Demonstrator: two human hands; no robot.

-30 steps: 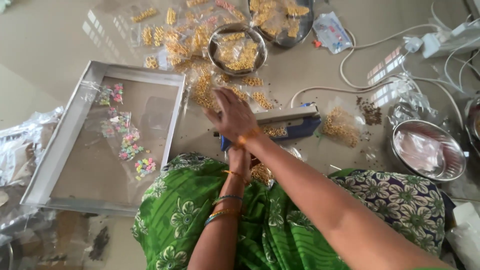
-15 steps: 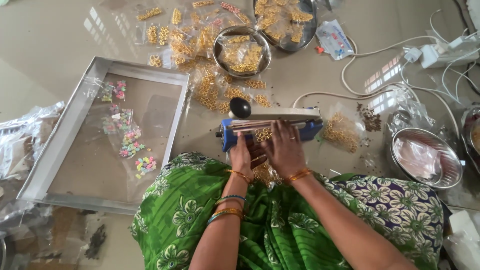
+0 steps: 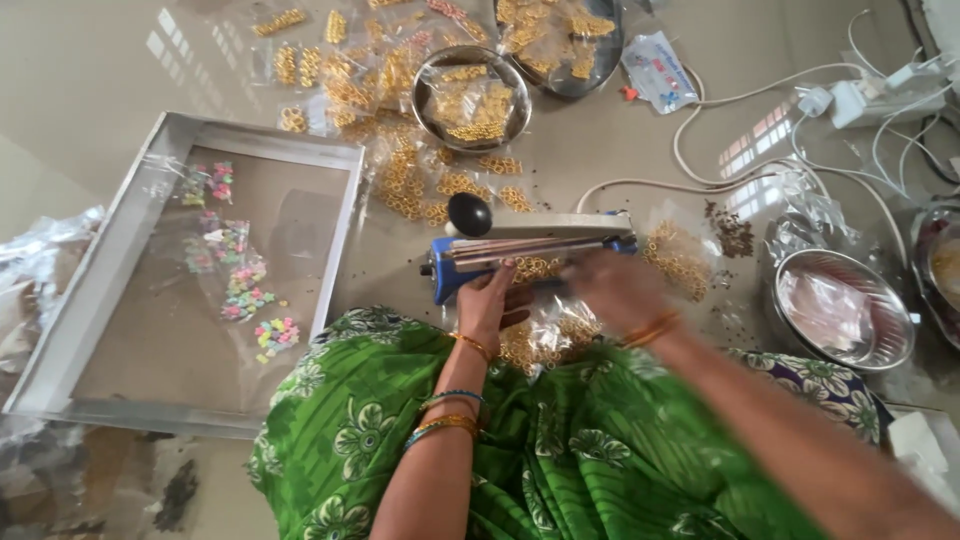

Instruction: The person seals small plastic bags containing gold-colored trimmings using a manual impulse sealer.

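Blurring hides the right hand's (image 3: 612, 288) fingers; left hand (image 3: 490, 305) pinches a packet (image 3: 545, 335) under the sealer (image 3: 530, 250).

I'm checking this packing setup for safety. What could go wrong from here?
1. The left hand rests against the blue heat sealer beside its raised arm; fingers could get pinched or burned if the arm drops.
2. The right hand is blurred with motion near the same bar, so it might knock it.
3. White cables trail across the floor and could snag.
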